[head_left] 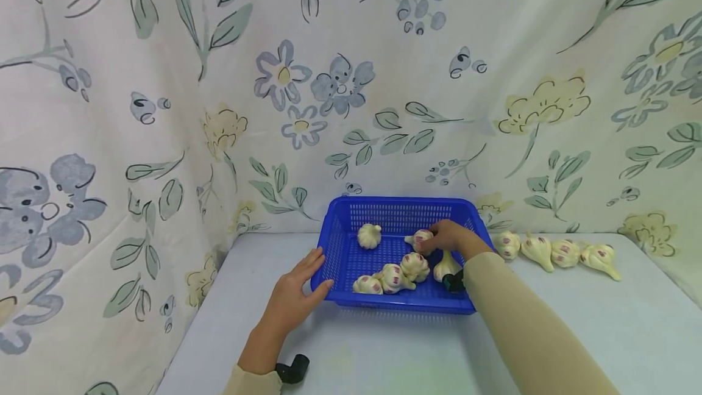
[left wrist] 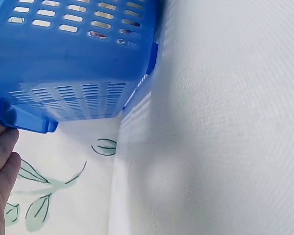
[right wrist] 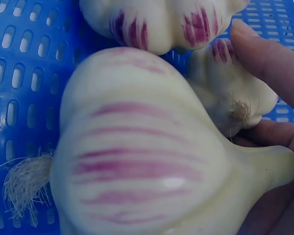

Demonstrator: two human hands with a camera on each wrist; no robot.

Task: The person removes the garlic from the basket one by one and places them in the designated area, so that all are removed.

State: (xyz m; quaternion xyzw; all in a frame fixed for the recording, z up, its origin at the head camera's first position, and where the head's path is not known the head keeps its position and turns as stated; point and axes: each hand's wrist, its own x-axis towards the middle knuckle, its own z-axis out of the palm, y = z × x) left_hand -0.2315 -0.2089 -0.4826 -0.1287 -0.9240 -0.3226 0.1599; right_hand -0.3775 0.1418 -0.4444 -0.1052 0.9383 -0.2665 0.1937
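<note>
A blue plastic basket [head_left: 395, 300] with slotted walls stands on the table and contains several garlic bulbs. Inside its right half, my right hand [head_left: 454, 238] grips one garlic bulb [head_left: 421, 240]. The right wrist view shows the thumb and fingers on either side of this held bulb [right wrist: 230, 93], its roots facing the camera. Closer to that camera lies a larger-looking, purple-streaked bulb [right wrist: 137, 156]. My left hand [head_left: 293, 291] rests against the basket's left rim, its fingers fairly straight. In the left wrist view, those fingers [left wrist: 2, 152] touch the rim's underside.
Several more garlic bulbs [head_left: 565, 253] lie in a row on the white table [head_left: 647, 303], right of the basket. A floral cloth [head_left: 340, 78] hangs behind and to the left. Dark straps [head_left: 293, 369] sit at both wrists.
</note>
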